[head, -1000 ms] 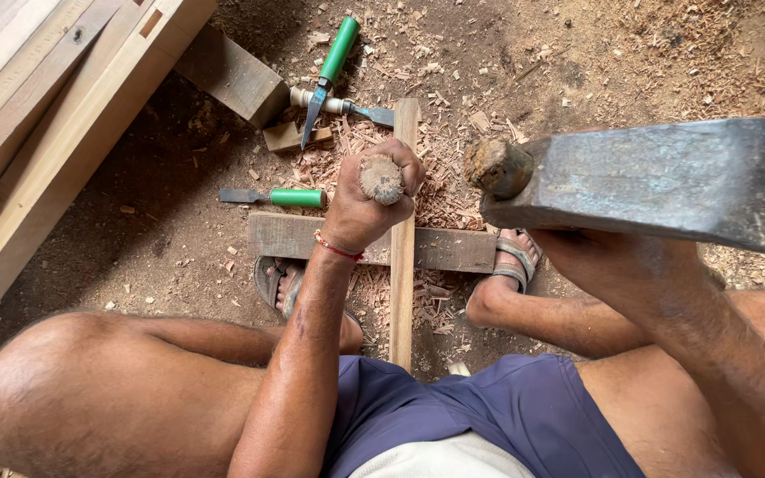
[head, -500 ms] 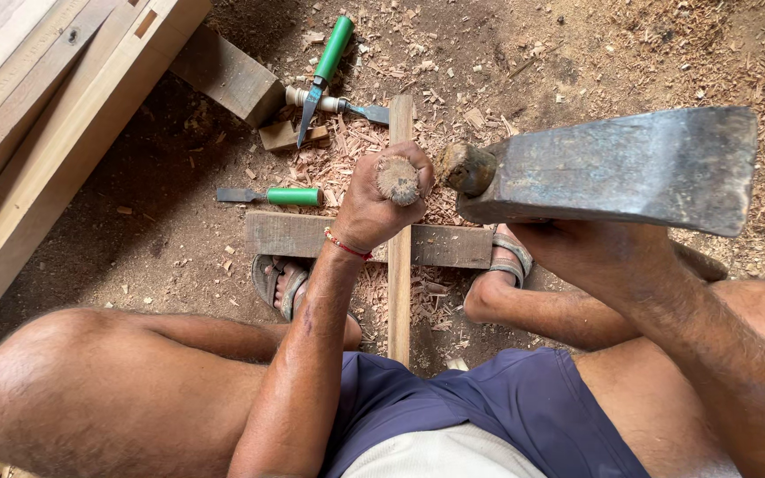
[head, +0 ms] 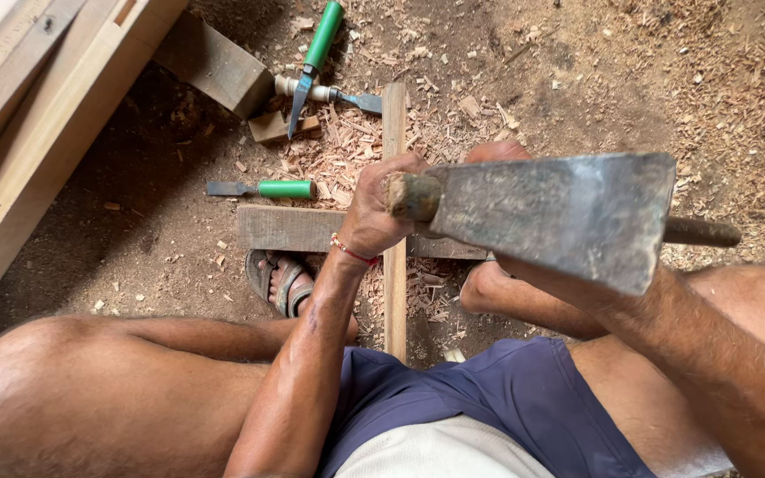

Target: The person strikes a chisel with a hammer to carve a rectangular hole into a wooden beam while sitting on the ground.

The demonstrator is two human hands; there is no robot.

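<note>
While the left hand (head: 381, 205) is clenched round a wooden-handled chisel butt (head: 411, 196) stood on the narrow upright wooden strip (head: 393, 292), the right hand (head: 524, 265) — mostly hidden — grips the broad grey steel axe head (head: 568, 212), laid flat against that butt. Under the strip lies a crosswise plank (head: 289, 228). Beyond it, among shavings, two green-handled chisels (head: 267, 188) (head: 316, 49) rest — left of the strip.
</note>
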